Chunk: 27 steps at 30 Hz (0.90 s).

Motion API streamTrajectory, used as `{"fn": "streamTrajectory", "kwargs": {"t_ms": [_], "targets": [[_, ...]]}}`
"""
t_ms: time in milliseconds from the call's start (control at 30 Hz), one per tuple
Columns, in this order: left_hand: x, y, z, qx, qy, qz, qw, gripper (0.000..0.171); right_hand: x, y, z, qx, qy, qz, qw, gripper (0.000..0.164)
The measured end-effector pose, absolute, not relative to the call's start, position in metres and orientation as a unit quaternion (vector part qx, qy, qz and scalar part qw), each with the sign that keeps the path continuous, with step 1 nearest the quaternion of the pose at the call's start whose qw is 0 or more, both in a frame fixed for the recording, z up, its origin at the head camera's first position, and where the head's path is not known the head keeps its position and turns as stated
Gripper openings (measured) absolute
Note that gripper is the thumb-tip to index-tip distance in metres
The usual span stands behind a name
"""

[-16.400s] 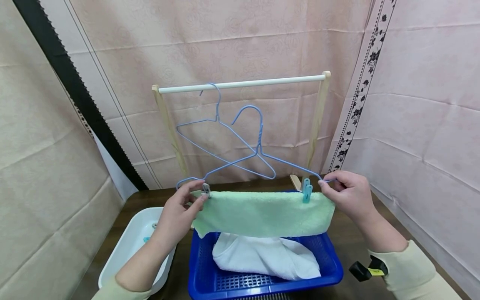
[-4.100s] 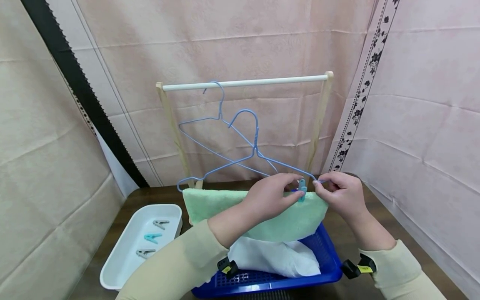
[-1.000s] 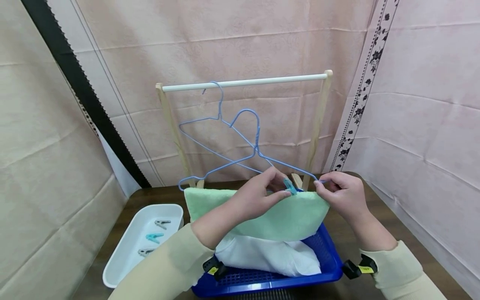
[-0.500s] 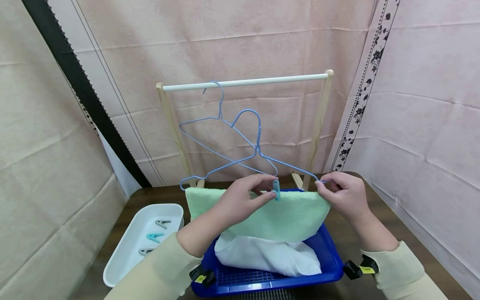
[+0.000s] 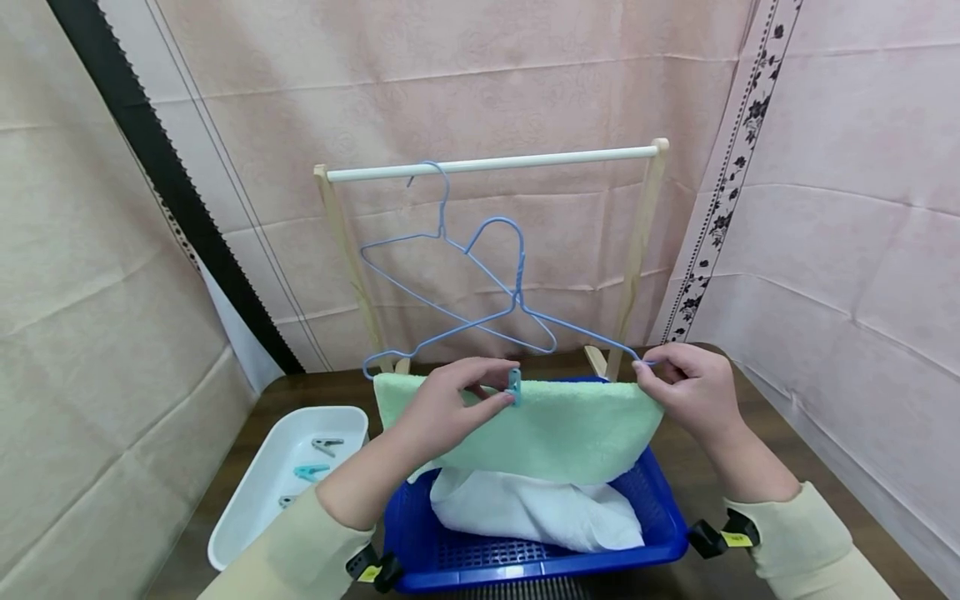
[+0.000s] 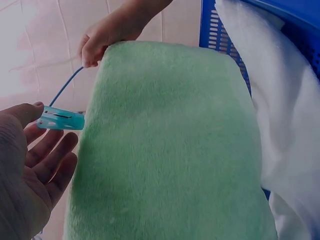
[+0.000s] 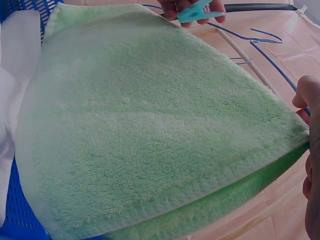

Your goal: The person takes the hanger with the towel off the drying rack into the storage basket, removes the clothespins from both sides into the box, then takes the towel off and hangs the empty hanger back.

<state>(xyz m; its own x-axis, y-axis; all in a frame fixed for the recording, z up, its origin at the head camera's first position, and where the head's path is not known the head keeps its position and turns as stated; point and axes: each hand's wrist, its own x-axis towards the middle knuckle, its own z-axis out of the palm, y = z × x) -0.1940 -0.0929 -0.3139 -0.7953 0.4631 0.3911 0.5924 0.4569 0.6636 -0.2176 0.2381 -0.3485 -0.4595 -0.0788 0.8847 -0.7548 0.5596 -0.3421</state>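
Observation:
My left hand (image 5: 450, 408) pinches a teal clothespin (image 5: 514, 387) at the upper edge of a folded light green towel (image 5: 570, 433). In the left wrist view the clothespin (image 6: 61, 119) points toward the towel's edge; whether it touches is hard to tell. With thumb and fingers my right hand (image 5: 690, 383) grips the right end of a blue wire hanger (image 5: 577, 325), beside the towel's right corner. The towel drapes over the hanger's lower bar, which it hides. No clothespin shows fastened on the towel.
Below lies a blue basket (image 5: 525, 571) with a white cloth (image 5: 532, 508). A white tray (image 5: 232, 517) at left holds grey and teal clothespins (image 5: 311, 472). Behind, a rack's white rail (image 5: 495, 163) carries a second blue hanger (image 5: 401, 242).
Earlier, a grey and a teal clothespin were on the towel at left and right; neither remains there. Over the last second my left hand has carried the teal clothespin leftward. My right hand keeps its grip.

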Motion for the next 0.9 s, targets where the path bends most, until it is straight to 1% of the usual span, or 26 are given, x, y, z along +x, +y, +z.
{"fn": "streamTrajectory", "kwargs": {"t_ms": [133,433,733,900], "targets": [[-0.192,-0.104,-0.316,-0.297,-0.856,-0.415,0.082,0.036,-0.218,0.238,-0.349,0.275,-0.762,0.384,0.442,0.016],[-0.186,-0.130,-0.325,-0.272,-0.865,-0.415,0.077,0.036,-0.217,0.235,-0.348,0.268,-0.764,0.382,0.444,0.017],[-0.181,-0.157,-0.347,-0.275,-0.868,-0.406,0.080,0.037,-0.195,0.217,-0.327,0.284,-0.752,0.396,0.444,0.016],[-0.179,-0.170,-0.354,-0.253,-0.876,-0.400,0.098,0.038,-0.205,0.223,-0.336,0.280,-0.753,0.392,0.449,0.017]]}}
